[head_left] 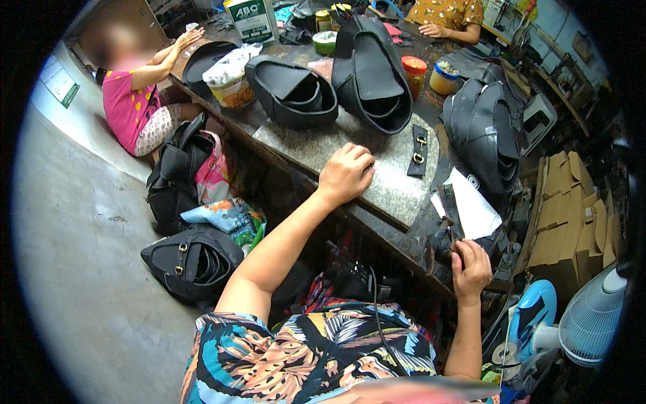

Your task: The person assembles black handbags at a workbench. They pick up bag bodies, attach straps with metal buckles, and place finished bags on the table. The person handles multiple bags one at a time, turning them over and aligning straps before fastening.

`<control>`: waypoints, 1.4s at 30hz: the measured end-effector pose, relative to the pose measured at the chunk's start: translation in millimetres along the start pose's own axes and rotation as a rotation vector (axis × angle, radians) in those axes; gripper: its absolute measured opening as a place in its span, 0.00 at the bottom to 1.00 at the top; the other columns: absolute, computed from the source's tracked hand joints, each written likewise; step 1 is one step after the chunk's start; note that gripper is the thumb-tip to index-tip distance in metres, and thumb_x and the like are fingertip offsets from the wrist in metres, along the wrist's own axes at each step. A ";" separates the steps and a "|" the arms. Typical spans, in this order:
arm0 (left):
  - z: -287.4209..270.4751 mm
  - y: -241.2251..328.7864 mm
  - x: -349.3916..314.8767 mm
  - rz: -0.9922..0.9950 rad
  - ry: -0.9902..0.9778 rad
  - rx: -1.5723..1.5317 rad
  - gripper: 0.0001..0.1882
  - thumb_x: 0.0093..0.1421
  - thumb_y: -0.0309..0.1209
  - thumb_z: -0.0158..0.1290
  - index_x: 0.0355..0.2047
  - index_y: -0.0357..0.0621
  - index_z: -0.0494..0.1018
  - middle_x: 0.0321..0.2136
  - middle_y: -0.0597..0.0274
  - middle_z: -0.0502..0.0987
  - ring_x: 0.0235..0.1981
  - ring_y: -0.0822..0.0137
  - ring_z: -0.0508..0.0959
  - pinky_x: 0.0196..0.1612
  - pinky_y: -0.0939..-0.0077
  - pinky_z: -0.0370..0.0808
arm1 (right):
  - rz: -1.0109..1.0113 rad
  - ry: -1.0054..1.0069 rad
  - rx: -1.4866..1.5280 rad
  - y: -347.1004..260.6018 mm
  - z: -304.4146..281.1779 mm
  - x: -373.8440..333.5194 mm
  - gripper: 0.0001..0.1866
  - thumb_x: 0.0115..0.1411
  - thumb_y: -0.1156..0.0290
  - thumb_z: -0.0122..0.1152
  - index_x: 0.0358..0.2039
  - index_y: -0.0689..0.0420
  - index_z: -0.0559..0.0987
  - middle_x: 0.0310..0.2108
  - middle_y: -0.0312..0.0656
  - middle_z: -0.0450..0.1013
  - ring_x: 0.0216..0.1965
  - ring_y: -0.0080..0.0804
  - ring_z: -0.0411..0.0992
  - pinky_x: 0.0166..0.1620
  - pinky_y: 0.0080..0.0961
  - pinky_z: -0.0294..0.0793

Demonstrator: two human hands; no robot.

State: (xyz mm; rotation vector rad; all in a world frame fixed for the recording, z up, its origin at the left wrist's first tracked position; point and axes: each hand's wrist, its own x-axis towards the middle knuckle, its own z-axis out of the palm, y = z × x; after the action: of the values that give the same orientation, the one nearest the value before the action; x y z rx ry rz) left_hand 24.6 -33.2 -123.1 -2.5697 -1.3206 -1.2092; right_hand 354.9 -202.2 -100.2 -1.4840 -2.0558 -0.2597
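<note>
My left hand rests palm down near the front edge of a speckled grey stone slab. Its fingers are curled in, and whatever is beneath them is hidden. To the right, my right hand is closed at the table edge beside a narrow dark strip and a white sheet. What its fingertips pinch is too dark to tell. A black strap with gold-coloured hardware lies on the slab. Beyond my left hand stand nested black shoe uppers and a taller stack of black shoe pieces.
More black shoe pieces lie at the right. Jars, a tub and a metal can crowd the far side. Two people sit by the table. A fan and cardboard boxes stand right; bags sit left.
</note>
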 end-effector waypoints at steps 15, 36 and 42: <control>15.1 -19.2 -5.2 0.086 0.112 0.091 0.08 0.53 0.36 0.59 0.30 0.47 0.79 0.33 0.63 0.77 0.40 0.58 0.77 0.46 0.64 0.76 | -0.064 0.032 0.044 2.6 9.8 -3.6 0.09 0.63 0.69 0.60 0.41 0.58 0.82 0.41 0.45 0.79 0.41 0.44 0.77 0.45 0.36 0.75; -9.1 -42.0 -3.2 -0.448 -0.037 -0.791 0.06 0.64 0.26 0.55 0.38 0.37 0.77 0.28 0.71 0.77 0.29 0.80 0.73 0.33 0.83 0.71 | -0.039 0.002 0.089 5.8 8.9 -4.3 0.08 0.62 0.72 0.62 0.38 0.61 0.83 0.38 0.47 0.80 0.38 0.43 0.79 0.44 0.34 0.76; -13.6 -42.5 -1.1 -0.560 -0.139 -0.817 0.06 0.64 0.27 0.55 0.38 0.38 0.78 0.27 0.71 0.77 0.29 0.80 0.73 0.34 0.84 0.71 | -0.045 -0.003 0.107 6.5 9.4 -4.0 0.08 0.62 0.71 0.62 0.39 0.61 0.83 0.38 0.46 0.80 0.39 0.43 0.79 0.44 0.34 0.76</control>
State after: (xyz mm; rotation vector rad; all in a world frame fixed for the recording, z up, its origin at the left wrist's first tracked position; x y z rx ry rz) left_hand -13.9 -11.1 -127.8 -2.8911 -2.0029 -2.0538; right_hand 358.5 -198.6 -111.3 -1.3765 -2.0738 -0.1631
